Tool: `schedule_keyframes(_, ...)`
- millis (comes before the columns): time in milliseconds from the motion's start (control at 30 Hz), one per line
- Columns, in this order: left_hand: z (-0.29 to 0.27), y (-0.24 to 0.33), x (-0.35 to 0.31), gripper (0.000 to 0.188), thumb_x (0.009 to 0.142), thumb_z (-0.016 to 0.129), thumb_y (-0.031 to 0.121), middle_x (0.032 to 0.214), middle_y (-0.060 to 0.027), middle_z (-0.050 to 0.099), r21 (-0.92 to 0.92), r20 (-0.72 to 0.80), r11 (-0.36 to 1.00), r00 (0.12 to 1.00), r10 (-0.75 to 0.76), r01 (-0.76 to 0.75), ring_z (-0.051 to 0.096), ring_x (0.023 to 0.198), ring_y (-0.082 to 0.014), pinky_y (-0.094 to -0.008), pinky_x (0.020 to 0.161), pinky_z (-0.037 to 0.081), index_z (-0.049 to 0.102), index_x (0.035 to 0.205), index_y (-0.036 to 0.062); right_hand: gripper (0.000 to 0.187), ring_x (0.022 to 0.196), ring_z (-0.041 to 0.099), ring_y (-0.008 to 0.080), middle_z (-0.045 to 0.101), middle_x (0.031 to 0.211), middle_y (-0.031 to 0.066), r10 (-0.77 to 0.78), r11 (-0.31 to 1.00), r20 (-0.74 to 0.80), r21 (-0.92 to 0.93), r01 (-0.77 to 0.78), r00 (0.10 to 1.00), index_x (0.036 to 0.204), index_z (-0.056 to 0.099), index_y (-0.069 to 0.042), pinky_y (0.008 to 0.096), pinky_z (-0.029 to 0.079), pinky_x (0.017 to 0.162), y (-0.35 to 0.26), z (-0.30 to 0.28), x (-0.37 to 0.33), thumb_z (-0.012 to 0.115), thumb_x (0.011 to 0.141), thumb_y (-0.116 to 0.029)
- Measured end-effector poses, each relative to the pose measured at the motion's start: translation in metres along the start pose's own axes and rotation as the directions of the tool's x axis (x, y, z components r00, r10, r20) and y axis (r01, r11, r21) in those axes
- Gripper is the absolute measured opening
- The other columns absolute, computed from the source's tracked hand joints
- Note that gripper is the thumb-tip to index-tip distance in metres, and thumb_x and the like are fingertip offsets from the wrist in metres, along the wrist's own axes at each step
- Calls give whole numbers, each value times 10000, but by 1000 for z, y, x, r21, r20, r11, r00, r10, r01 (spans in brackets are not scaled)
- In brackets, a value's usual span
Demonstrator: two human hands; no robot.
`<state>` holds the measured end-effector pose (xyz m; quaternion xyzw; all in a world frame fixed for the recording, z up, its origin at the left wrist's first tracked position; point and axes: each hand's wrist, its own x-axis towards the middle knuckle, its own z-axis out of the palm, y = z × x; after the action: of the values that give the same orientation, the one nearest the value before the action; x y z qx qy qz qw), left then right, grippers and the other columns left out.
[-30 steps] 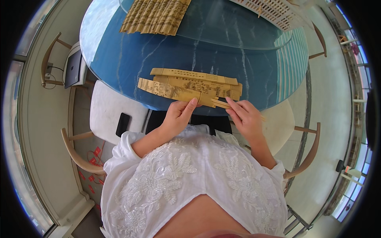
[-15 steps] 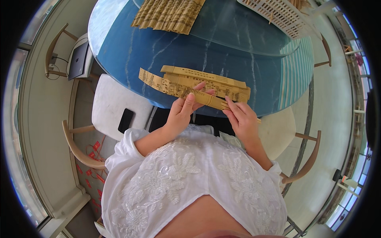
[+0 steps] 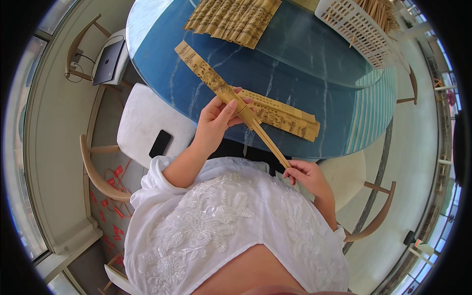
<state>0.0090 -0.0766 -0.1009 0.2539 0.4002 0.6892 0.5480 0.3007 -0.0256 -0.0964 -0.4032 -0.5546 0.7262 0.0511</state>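
Note:
My left hand is closed round the middle of a long printed brown paper chopstick sleeve, held at a slant above the table edge. Thin wooden chopsticks stick out of the sleeve's lower right end. The fingers of my right hand pinch their outer tip, close to my body. How far the sticks reach inside the paper is hidden. Behind my left hand, a flat pile of similar printed sleeves lies on the blue table.
Several filled-looking sleeves lie in a row at the far side. A white slotted basket of wooden sticks stands far right. A black phone rests on the left chair; a laptop lies on another seat.
The sleeve has turned from nearly level to a steep slant, its far end raised. My right hand has moved down toward me, to the chopsticks' outer tip, and more of the sticks shows.

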Motion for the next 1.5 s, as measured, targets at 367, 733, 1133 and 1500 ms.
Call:
schedule_keyframes(367,3,-9,-5,362,1027,475,188,1130,-149,658,104,97,992,992,-75,65,660,1057,-273,-385,916,550,514,1297,-50,259,661,536,63,650,813,22,95,984,96,139,-108,991,1167,650,45,200,458,627,1,20,16,571,955,-80)
schedule_keyframes(733,-8,-16,3,257,1024,506,233,800,-8,578,362,-27,926,992,122,-104,572,746,-77,-230,691,469,537,892,15,244,696,540,74,633,829,35,133,970,120,188,-154,984,1147,645,55,194,464,666,2,22,12,551,964,-76)
schedule_keyframes(1133,17,-39,-24,210,1030,486,199,776,15,510,291,147,955,984,-101,55,485,718,-62,-221,644,419,560,961,16,243,709,547,98,613,840,46,21,921,89,385,-54,996,1141,626,66,214,466,672,-9,35,28,531,985,-95)
schedule_keyframes(1500,-1,-24,-14,218,1013,533,212,783,2,565,253,89,967,996,-5,-18,506,675,-61,-217,602,413,556,905,24,250,686,546,89,629,833,44,50,957,142,276,-88,989,1169,621,57,214,470,665,-3,28,17,550,971,-79)
